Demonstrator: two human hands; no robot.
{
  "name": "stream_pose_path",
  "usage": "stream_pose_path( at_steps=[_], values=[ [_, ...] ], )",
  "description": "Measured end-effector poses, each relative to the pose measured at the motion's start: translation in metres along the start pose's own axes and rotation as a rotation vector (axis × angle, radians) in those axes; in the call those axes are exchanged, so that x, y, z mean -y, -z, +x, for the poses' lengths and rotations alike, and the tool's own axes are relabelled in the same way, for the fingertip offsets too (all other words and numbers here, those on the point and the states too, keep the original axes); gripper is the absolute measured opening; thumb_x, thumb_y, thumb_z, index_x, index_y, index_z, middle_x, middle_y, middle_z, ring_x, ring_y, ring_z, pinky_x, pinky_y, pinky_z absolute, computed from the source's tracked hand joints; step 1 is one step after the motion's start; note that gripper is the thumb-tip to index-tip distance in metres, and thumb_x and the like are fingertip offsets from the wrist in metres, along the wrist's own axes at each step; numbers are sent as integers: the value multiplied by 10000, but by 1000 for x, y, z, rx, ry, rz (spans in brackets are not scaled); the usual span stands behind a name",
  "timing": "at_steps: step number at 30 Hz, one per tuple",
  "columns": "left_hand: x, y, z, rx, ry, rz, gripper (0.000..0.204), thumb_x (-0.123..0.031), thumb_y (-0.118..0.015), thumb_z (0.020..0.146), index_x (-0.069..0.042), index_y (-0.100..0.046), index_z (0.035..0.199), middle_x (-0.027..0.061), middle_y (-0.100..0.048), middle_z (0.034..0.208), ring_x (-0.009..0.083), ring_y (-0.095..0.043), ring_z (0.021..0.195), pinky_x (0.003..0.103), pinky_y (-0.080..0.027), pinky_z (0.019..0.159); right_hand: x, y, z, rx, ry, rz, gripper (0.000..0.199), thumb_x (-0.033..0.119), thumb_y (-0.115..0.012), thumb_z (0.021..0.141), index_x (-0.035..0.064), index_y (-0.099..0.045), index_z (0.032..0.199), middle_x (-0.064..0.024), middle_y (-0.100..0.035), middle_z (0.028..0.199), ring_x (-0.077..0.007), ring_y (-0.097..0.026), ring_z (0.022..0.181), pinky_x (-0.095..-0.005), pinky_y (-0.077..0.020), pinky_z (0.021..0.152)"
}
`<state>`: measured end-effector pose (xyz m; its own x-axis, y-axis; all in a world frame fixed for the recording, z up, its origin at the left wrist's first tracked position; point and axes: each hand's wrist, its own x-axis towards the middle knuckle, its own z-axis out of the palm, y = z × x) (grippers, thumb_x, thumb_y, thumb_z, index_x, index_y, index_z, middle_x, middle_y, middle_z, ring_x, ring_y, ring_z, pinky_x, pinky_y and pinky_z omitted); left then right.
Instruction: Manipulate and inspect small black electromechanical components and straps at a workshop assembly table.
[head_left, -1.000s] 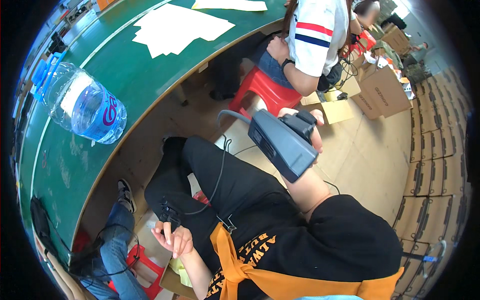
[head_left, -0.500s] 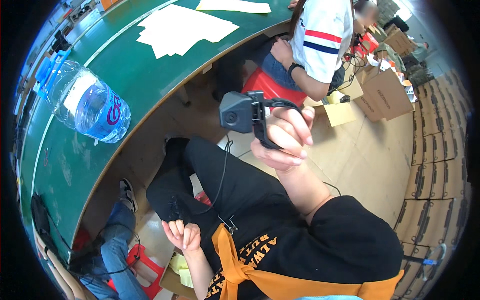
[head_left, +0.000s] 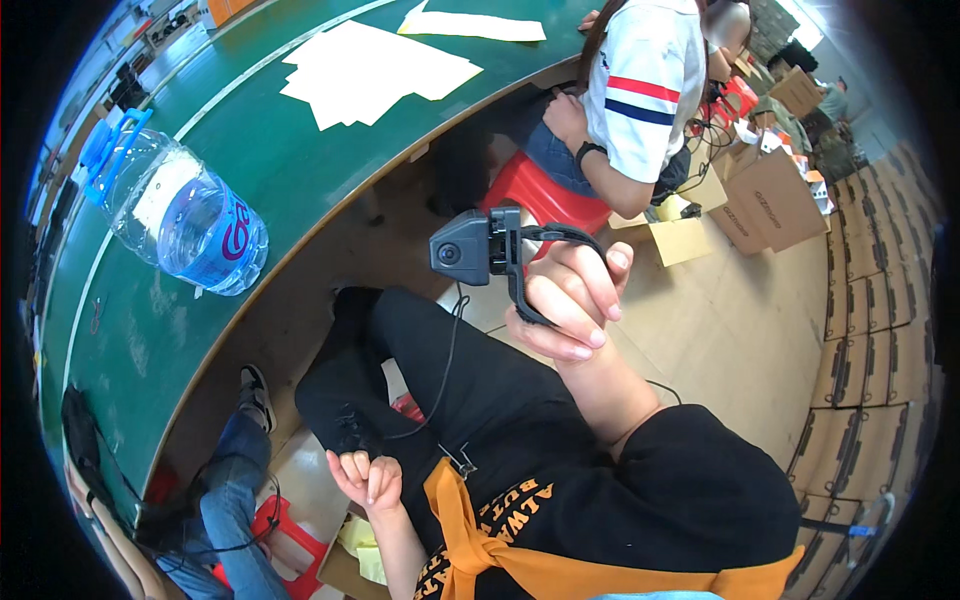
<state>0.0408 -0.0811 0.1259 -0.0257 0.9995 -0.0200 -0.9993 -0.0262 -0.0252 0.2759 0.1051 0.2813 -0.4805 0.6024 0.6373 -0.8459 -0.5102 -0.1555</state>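
Note:
My right hand (head_left: 568,298) is raised in front of me, its fingers curled in a loose fist. A black strap (head_left: 517,285) runs round it and carries a small boxy black camera (head_left: 460,247), its lens turned towards me. A thin cable hangs from the camera to my lap. Lower down, my left hand (head_left: 368,480) is held close to my thigh with its fingers curled in. Just beyond it, against my black trousers, is a dark device (head_left: 354,430) that is hard to make out. I see nothing gripped in either hand.
A green table (head_left: 150,345) curves along the left, bearing a large clear bottle (head_left: 190,215) with a blue cap and white paper sheets (head_left: 375,75). A person sits on a red stool (head_left: 545,190) ahead. Cartons (head_left: 775,198) and stacked boxes (head_left: 850,370) stand to the right.
My right hand has dropped slightly and turned, so the camera's lens faces me more. My left hand stays nearly in place. The whole view has shifted a little.

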Motion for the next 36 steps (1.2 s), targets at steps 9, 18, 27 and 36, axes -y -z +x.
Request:
stream_pose_path(
  at_steps=[9, 18, 27, 36],
  values=[
    [-2, 5, 0, 13, 6, -14, 491, -341, -267, 936, -115, -279, 500, -14, -254, 445, 56, -319, 291, 150, -240, 330, -3, 5, 2, 111, -6, -53, 347, 277, -387, 783, 34, -492, 560, -64, -475, 497, -193, -514, 644, -318, -437, 538],
    [-2, 8, 8, 58, 38, -62, 358, -363, -302, 926, -51, -478, 916, 46, -493, 773, 87, -422, 384, 168, -343, 346, -10, 4, -8, -104, -150, 13, 550, 155, -421, 843, -9, -206, 1321, -221, -586, 842, -387, -495, 1036, -344, -515, 388],
    [-11, 3, 20, 18, 4, -91, 462, -372, -372, 895, -107, -388, 1273, 62, -467, 1242, 164, -514, 903, 263, -459, 744, -27, 65, -20, -756, -452, 138, 374, 123, -405, 853, -97, -412, 1156, -238, -440, 1200, -296, -439, 1141, -364, -528, 776],
    [-94, -28, 55, 260, -443, -213, 428, -184, -458, 866, -43, -378, 1263, 81, -434, 1266, 198, -476, 1049, 307, -401, 862, -12, 35, 13, -742, 400, -1157, 253, -54, -418, 789, -57, -469, 1037, -140, -483, 1055, -213, -494, 1024, -356, -429, 891]
  ],
)
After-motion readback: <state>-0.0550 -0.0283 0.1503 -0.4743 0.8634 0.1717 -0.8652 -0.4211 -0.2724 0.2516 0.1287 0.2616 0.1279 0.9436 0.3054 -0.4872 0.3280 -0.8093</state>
